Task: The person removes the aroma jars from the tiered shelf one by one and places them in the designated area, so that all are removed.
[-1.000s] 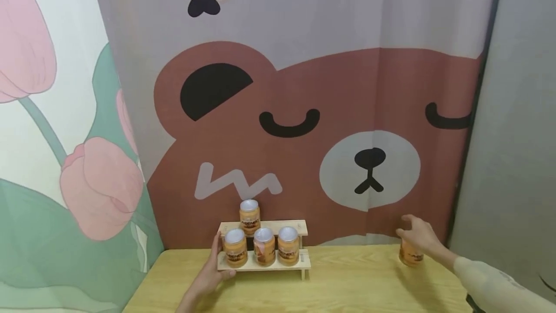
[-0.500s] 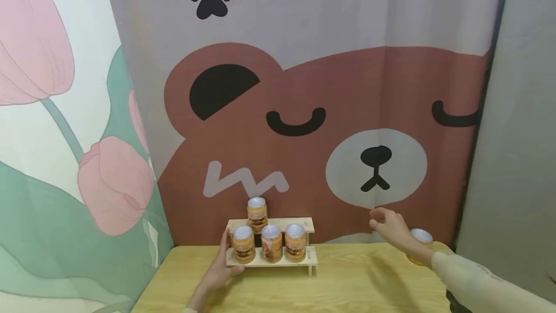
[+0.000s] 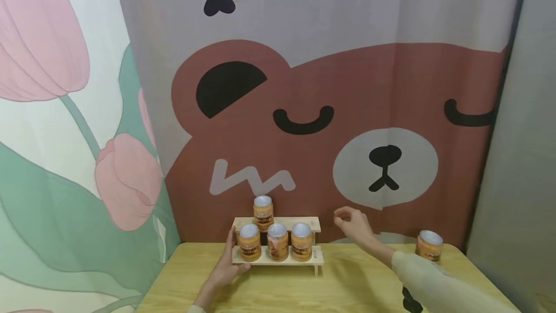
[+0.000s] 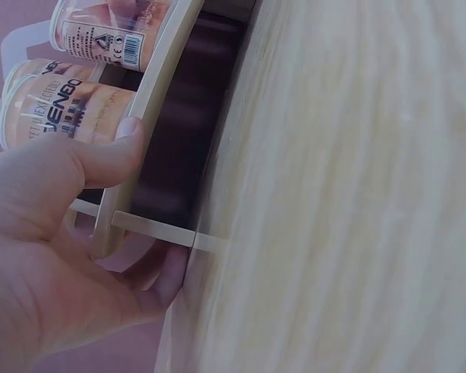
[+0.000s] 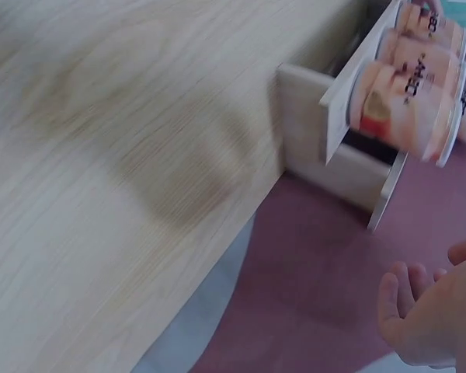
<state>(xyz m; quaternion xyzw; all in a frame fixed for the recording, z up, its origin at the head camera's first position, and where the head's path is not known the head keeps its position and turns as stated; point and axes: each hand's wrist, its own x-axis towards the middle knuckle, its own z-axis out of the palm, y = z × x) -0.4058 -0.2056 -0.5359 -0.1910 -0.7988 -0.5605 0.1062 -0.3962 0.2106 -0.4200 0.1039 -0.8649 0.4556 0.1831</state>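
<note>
A small two-tier wooden stand (image 3: pixel 282 262) sits on the table. Three orange cans with silvery lids line its lower tier, among them a left can (image 3: pixel 249 244), and one more can (image 3: pixel 263 214) is on the upper tier. My left hand (image 3: pixel 227 267) grips the stand's left end; in the left wrist view, its thumb (image 4: pixel 113 159) lies on the lower tier's front edge and its fingers go behind the side. To the right of the stand, my right hand (image 3: pixel 358 226) hovers with loosely bent fingers, holding nothing. Another orange can (image 3: pixel 429 246) stands far right on the table.
The wood-grain table (image 3: pixel 278 293) backs onto a bear-print curtain (image 3: pixel 312 168). A tulip-print curtain (image 3: pixel 108 182) hangs on the left and a plain grey one (image 3: pixel 521 168) on the right. A dark object (image 3: pixel 410 301) partly shows beneath the right forearm.
My right hand has moved left, from over the far-right can to beside the stand. That can now shows fully apart from the hand. The left hand keeps its grip on the stand.
</note>
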